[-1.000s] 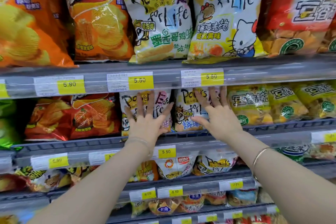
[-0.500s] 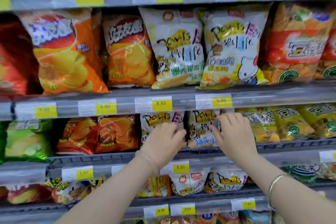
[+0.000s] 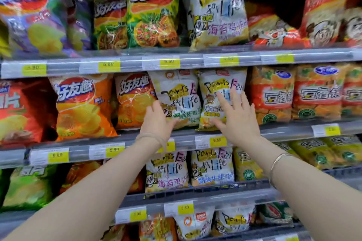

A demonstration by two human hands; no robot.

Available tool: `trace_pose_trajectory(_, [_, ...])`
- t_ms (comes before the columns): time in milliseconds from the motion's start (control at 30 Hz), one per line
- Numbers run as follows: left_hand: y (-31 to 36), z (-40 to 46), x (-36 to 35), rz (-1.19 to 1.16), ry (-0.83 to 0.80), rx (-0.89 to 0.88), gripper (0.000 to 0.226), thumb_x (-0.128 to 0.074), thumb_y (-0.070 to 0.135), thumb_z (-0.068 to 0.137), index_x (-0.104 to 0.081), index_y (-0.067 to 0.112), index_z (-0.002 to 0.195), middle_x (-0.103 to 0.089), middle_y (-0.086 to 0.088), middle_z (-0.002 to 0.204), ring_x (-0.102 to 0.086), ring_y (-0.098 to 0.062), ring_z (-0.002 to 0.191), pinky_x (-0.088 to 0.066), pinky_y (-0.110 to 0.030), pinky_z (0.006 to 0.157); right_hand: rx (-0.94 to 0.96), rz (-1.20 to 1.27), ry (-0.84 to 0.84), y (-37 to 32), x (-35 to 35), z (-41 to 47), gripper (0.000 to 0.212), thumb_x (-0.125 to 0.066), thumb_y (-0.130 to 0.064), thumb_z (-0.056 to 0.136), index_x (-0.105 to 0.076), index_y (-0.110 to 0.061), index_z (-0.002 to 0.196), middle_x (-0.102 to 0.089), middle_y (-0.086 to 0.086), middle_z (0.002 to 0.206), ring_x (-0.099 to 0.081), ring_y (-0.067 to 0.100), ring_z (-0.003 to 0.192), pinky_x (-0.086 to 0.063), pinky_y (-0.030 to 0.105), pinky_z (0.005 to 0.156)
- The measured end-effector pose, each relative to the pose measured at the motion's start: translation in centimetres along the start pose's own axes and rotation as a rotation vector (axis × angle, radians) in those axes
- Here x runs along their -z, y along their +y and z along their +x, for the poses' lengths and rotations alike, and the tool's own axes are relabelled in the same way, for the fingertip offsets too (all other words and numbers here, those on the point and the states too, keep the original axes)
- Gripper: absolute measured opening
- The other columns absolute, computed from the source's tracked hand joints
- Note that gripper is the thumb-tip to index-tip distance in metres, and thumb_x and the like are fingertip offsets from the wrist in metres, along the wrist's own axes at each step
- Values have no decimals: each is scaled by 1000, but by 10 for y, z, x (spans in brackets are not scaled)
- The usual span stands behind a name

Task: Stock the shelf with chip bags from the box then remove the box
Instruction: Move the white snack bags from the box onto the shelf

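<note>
Two white "Powers for Life" chip bags stand side by side on the middle shelf [image 3: 284,130]. My left hand [image 3: 158,121] reaches up to the lower left edge of the left white bag [image 3: 176,96], fingers relaxed and touching it. My right hand [image 3: 238,117] lies flat with spread fingers against the front of the right white bag [image 3: 217,86]. Neither hand grips anything. The box is out of view.
Orange chip bags [image 3: 82,105] fill the middle shelf to the left, red-orange bags [image 3: 272,96] to the right. Another white bag [image 3: 217,6] stands on the shelf above. More white bags [image 3: 212,166] sit one shelf below. Yellow price tags line every shelf edge.
Both hands have risen from the white bags on the lower shelf to the white bags one shelf higher. The camera has tilted upward, so another shelf shows at the top.
</note>
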State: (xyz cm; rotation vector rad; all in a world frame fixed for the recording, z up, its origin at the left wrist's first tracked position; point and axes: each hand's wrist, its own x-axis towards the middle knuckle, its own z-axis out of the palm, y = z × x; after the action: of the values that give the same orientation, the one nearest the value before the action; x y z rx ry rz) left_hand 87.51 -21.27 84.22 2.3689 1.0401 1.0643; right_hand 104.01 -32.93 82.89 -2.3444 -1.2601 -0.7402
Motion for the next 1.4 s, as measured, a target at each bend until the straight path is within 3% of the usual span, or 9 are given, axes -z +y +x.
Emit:
trace_pose_trajectory(133, [4,18,-14,-93,-83,116,88,-72,31,78,-17,10,143,-35,-17,143,-43,-32,128,-42,-40,100,106,-12,-50,5,-2,9,74,-38,-59,89,11,-49,144,21,5,157,19,36,144,-6,54,118])
trace_pose_trajectory(300, [-3,30,-27,246,-94,82,94,-73,21,77,-8,19,145,-56,-18,118,-55,-34,107,-50,-44,88,209,-98,-48,8,-11,23,77,-39,-62,88,14,-49,143,43,2,140,25,39,141,-3,52,118])
trace_pose_trajectory(433, [-13,35,-24,294,-118,51,101,-68,10,81,7,25,147,-57,-12,89,-57,-28,79,-50,-37,69,242,-152,-76,15,-15,31,79,-39,-65,86,10,-47,145,45,2,135,27,40,140,-1,55,116])
trace_pose_trajectory(533, [-15,39,-21,314,-146,37,103,-67,13,83,12,24,147,-54,-11,83,-56,-27,74,-50,-38,70,254,-148,-92,16,-15,34,79,-39,-65,85,8,-47,145,38,6,149,25,41,140,-1,56,116])
trace_pose_trajectory(733, [-25,46,-17,398,-162,29,99,-70,22,81,4,22,147,-61,-21,112,-61,-35,99,-52,-43,85,245,-153,-52,15,-19,33,78,-41,-64,85,5,-46,146,27,11,155,22,42,141,-2,58,115])
trace_pose_trajectory(933, [-37,35,0,227,-178,-39,91,-74,25,76,-14,23,144,-52,-18,132,-49,-33,121,-45,-43,99,243,-172,92,5,-18,30,86,-38,-74,76,13,-47,140,17,9,157,13,43,143,5,67,108])
trace_pose_trajectory(1100, [-55,17,37,422,-59,-190,83,-66,32,82,-16,18,147,-36,-9,146,-27,-26,137,-30,-34,109,360,-114,155,-48,-12,31,87,-51,-72,72,-18,-39,145,-12,10,157,-13,42,143,-11,65,108])
trace_pose_trajectory(1267, [-96,-8,81,564,30,-254,72,-59,32,87,-21,17,147,-30,-4,150,-26,-22,138,-27,-30,112,457,-64,172,-110,-12,21,84,-52,-63,80,-8,-38,146,-3,9,159,-3,39,145,3,54,112])
trace_pose_trajectory(1400, [-139,-29,121,592,9,-199,67,-60,28,87,-27,14,144,-34,-6,147,-31,-24,135,-32,-36,109,513,-41,152,-167,-14,8,83,-46,-65,82,0,-37,145,8,3,155,-1,37,146,-1,56,114])
